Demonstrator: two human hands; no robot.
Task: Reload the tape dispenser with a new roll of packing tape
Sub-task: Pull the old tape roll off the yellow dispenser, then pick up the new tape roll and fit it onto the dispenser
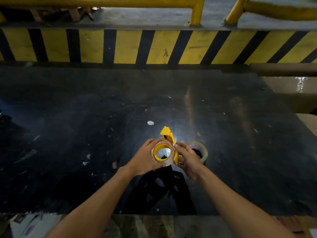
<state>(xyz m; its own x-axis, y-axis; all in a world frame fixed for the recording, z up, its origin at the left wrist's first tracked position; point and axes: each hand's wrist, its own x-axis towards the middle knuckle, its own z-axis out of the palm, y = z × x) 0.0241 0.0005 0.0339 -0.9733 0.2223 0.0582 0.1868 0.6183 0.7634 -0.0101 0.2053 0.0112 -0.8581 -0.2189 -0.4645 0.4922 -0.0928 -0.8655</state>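
Note:
A yellow tape dispenser (167,136) is held above the black table (85,117), its hub carrying a nearly used-up roll of clear tape (167,162). My left hand (145,160) wraps around the roll and hub from the left. My right hand (187,158) grips the dispenser's frame from the right, thumb against the yellow edge. A fuller roll of clear packing tape (201,150) lies flat on the table just behind my right hand, partly hidden by it.
Scraps of paper and tape litter the black table. A yellow-and-black striped barrier (154,47) runs along the far edge with yellow rails (195,12) above it. Cardboard boxes (295,86) stand at the right. The table's near edge (154,214) lies below my forearms.

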